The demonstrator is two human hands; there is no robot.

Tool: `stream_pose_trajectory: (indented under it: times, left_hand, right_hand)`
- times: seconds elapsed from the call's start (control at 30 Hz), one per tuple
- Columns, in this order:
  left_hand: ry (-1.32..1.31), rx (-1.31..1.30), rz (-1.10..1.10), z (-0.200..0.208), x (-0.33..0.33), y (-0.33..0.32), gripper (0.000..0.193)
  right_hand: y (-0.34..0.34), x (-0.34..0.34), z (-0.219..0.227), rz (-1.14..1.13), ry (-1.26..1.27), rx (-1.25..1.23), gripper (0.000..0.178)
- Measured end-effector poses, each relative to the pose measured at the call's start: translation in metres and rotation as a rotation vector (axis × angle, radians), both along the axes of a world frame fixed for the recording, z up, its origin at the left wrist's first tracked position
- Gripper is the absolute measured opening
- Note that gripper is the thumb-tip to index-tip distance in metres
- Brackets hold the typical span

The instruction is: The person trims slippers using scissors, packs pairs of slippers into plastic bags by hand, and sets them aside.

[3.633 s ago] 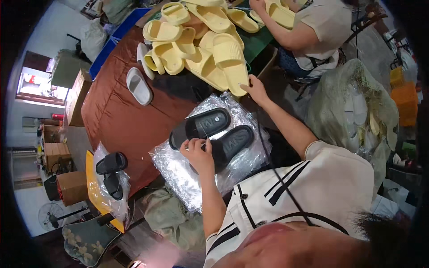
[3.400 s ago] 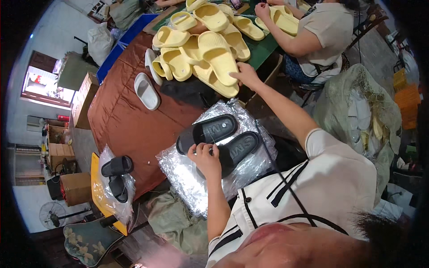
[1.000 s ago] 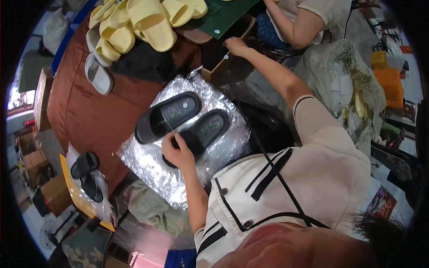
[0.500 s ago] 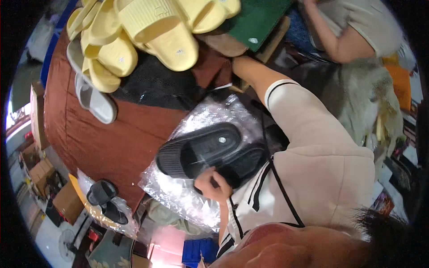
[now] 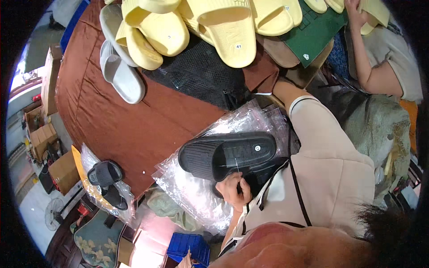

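Left hand (image 5: 235,191) pinches a thin strand (image 5: 237,165) at black slippers (image 5: 201,156).
Yellow slippers (image 5: 234,42) lie at twelve o'clock; right hand is hidden, grip unclear.

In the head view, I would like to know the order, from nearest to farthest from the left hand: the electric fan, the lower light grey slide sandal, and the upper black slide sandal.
From the left hand:
1. Upper black slide sandal: just above it, on clear plastic bags.
2. Lower light grey slide sandal: up and left, on brown cloth.
3. Electric fan: far left, beyond the cloth.
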State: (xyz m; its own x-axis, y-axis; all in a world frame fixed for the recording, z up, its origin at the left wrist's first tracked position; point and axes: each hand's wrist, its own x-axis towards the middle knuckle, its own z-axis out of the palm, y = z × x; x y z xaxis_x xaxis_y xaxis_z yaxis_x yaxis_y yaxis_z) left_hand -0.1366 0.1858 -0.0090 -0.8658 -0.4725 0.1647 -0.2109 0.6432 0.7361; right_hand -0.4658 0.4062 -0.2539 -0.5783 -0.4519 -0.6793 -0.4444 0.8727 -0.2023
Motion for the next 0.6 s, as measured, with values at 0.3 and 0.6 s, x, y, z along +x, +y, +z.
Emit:
stream_pose_trajectory:
  times: [0.3,0.6]
  left_hand:
    - [0.001,-0.038,0.01,0.007,-0.002,0.004,0.009]
    - [0.019,-0.046,0.009,0.005,0.004,0.002,0.012]
  right_hand:
    - [0.02,0.009,0.033,-0.055,0.077,-0.084,0.027]
    - [0.027,0.0,0.04,-0.052,0.099,-0.083,0.027]
